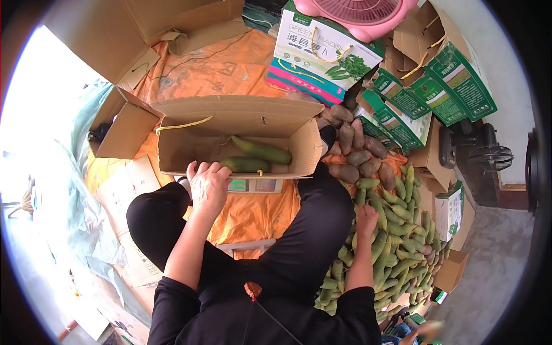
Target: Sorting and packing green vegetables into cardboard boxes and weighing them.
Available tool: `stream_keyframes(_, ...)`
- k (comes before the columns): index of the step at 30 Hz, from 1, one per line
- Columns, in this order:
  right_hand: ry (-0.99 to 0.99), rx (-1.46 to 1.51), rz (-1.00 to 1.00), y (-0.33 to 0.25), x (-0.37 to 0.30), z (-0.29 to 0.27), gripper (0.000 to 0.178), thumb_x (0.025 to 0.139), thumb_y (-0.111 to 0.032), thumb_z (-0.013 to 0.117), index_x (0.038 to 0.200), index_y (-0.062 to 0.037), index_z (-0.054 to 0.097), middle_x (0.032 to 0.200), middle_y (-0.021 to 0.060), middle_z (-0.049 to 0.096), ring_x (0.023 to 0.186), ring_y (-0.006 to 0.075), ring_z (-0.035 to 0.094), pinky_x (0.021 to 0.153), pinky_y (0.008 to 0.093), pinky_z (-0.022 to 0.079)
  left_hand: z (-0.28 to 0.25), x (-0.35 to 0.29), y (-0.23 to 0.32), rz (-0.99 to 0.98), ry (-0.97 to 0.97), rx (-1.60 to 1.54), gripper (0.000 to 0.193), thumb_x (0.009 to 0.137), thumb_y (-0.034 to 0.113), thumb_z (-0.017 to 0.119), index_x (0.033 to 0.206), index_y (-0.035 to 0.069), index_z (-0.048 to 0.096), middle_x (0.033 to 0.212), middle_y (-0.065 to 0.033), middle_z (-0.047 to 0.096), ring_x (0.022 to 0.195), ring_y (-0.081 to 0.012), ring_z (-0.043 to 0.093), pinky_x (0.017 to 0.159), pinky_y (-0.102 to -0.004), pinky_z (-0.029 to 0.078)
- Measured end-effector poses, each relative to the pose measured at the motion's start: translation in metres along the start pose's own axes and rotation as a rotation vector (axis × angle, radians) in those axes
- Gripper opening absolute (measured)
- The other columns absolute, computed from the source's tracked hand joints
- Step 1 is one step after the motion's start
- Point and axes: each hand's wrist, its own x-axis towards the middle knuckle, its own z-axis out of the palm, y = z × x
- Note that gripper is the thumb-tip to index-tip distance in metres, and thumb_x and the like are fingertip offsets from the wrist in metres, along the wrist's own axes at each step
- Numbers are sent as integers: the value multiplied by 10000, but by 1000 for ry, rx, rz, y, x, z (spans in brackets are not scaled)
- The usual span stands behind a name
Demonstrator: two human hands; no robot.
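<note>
An open cardboard box with a yellow cord handle stands between my knees, its inside facing up. Two green radishes lie in it. My left hand grips the box's near rim, fingers bent over the edge. Under that rim, part of a scale shows, with a lit green display. To my right spreads a large heap of green radishes. My right hand is down on the heap's upper left part, fingers curled closed; whatever they hold is hidden beneath them.
Beyond the heap lie several reddish-brown roots. Printed green-and-white cartons and a pink fan stand at the back right. A black fan is at far right. Orange sheeting covers the floor; clear plastic lies left.
</note>
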Motion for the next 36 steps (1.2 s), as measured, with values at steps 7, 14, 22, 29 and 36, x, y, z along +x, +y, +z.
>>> stream_keyframes(7, 253, 506, 125, -103, 113, -182, 100, 903, -71, 604, 906, 17, 652, 881, 74, 572, 781, 167, 542, 704, 288, 432, 3, 0, 0, 1, 39, -23, 81, 722, 131, 704, 798, 136, 678, 788, -13, 589, 883, -228, 558, 1001, -487, 308)
stream_keyframes(14, 178, 1033, 23, -200, 180, -245, 120, 923, -81, 581, 956, -23, 681, 928, 13, 567, 747, 60, 542, 578, 191, 448, 2, -1, -1, 1, 53, -15, 62, 729, 150, 698, 785, 136, 674, 772, -17, 577, 879, -227, 558, 1003, -502, 305)
stream_keyframes(22, -182, 996, -261, -338, 228, -125, 173, 837, -188, 637, 858, -24, 689, 853, 128, 625, 809, 297, 626, 728, 372, 485, 0, -3, 0, -7, 21, 3, 91, 712, 118, 700, 798, 128, 673, 800, -18, 601, 891, -235, 560, 1005, -483, 313)
stream_keyframes(29, -438, 808, -117, -375, 237, -50, 369, 821, -236, 669, 1096, 3, 614, 1051, 246, 640, 1016, 391, 604, 891, 428, 478, 1, 2, 5, 48, 63, 14, 85, 701, 92, 682, 775, 126, 659, 792, -25, 603, 870, -238, 567, 958, -453, 352)
stream_keyframes(36, -376, 969, -204, -283, 248, -155, 236, 871, -158, 649, 1058, -14, 659, 854, 61, 692, 780, 107, 646, 703, 262, 509, -3, 1, 1, 13, 45, 53, 115, 718, 91, 685, 826, 126, 664, 834, -30, 603, 891, -246, 563, 990, -467, 340)
